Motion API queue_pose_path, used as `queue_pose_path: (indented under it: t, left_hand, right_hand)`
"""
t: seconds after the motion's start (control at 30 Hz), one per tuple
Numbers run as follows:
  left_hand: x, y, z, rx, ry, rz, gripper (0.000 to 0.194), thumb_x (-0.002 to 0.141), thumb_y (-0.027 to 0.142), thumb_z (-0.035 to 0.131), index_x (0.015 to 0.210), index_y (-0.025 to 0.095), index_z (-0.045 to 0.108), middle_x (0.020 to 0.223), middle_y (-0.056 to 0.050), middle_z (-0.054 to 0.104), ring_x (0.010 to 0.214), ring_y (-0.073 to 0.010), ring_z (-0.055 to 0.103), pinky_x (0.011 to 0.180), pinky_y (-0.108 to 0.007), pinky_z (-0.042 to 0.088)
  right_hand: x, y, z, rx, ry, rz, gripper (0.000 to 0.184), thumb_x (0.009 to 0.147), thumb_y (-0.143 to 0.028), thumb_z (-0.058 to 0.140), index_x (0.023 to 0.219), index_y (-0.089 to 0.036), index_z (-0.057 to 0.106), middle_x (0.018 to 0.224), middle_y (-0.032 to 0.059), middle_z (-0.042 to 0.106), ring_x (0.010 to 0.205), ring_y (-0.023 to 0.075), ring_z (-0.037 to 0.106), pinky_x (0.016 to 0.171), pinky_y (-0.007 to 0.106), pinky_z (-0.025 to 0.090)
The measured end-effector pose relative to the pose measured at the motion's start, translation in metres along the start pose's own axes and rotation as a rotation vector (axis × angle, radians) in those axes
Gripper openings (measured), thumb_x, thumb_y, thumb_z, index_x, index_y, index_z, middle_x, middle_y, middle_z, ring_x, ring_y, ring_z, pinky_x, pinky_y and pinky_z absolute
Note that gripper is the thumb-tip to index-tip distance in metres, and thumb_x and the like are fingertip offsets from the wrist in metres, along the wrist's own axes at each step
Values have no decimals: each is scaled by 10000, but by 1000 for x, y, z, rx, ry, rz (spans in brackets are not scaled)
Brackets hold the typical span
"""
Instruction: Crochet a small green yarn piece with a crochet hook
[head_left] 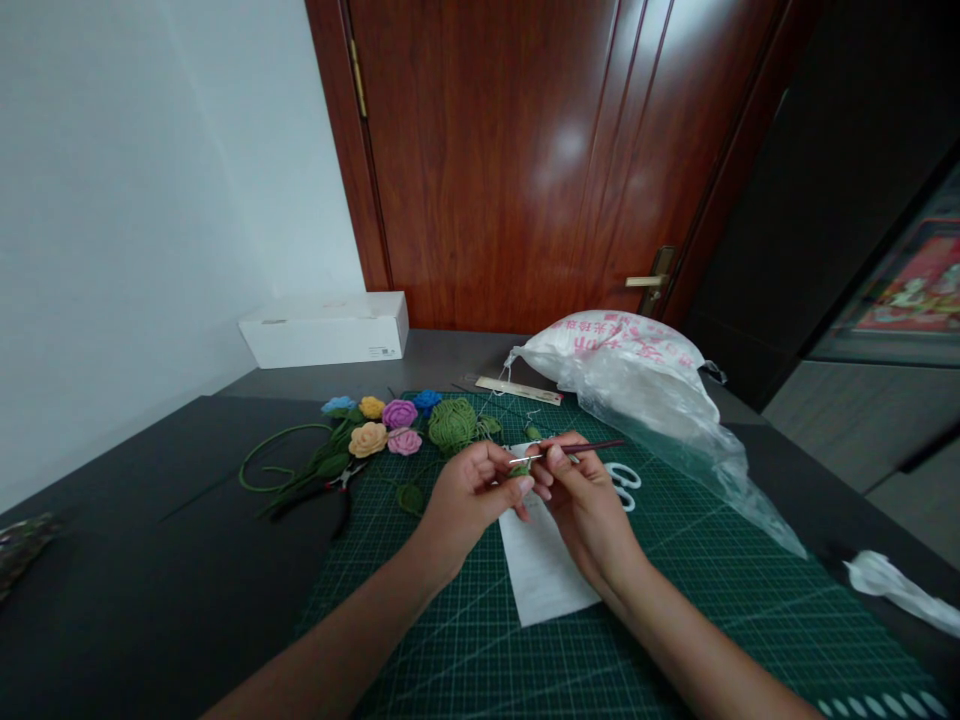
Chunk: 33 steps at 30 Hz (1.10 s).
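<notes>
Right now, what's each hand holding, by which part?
Right hand pinches the crochet hook mid-shaft; left hand pinches a small green crocheted piece by its edge.

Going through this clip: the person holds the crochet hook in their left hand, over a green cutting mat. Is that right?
No. The head view shows the crochet hook in the right hand, not the left hand. The rest stands: it is over the green cutting mat.

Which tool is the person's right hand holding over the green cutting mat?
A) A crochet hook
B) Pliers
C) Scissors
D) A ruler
A. The right hand pinches a thin, dark-handled crochet hook, its tip at the green crochet piece held by the left hand.
</notes>
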<state>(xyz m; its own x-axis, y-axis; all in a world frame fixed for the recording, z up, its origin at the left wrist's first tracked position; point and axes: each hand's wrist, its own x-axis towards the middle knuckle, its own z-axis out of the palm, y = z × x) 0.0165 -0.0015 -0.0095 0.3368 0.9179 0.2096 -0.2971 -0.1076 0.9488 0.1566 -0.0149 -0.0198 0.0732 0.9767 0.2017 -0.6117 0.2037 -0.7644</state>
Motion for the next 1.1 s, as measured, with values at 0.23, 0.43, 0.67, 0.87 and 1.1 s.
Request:
queue_pose_path:
  t: [0.23,0.43,0.67,0.87,1.1]
  left_hand:
    - [4,6,-12,128,112,99,137,779,174,814,866,170,708,708,2,708,618,-150,678,658,-290,536]
    - [1,7,-9,197,96,119,98,793,181,793,868,183,730,708,-1,698,619,-159,677,643,-293,530]
    - [4,8,-10,200,105,139,110,814,147,747,911,182,710,759,0,711,604,-154,686,650,-302,543]
    - [2,9,-12,181,122,170,103,821,110,716,899,177,715,782,-3,710,623,-145,685,646,-287,551]
    - [2,10,-12,167,116,206,101,795,86,713,827,176,681,895,-25,726,624,-142,686,626,-292,579]
  right_hand:
    - [3,-7,-4,-280,58,-253,214,908,-407,723,843,-247,597,732,-34,583,575,120,504,557,279,416]
    - [-8,-19,-7,-938,7,-745,93,952,-183,610,915,-266,626,903,49,668,841,224,636,746,380,495]
    - [4,-28,-14,-1187,9,-521,72,940,-194,575,888,-242,588,761,40,656,662,212,615,614,340,432]
    - [-9,-11,-21,-1434,-389,-48,166,778,-50,623,730,-208,617,607,36,647,506,165,549,511,297,289]
    - [-10,-3,-23,-1618,-380,173,254,637,11,743,750,-196,649,705,115,741,656,283,712,576,321,377]
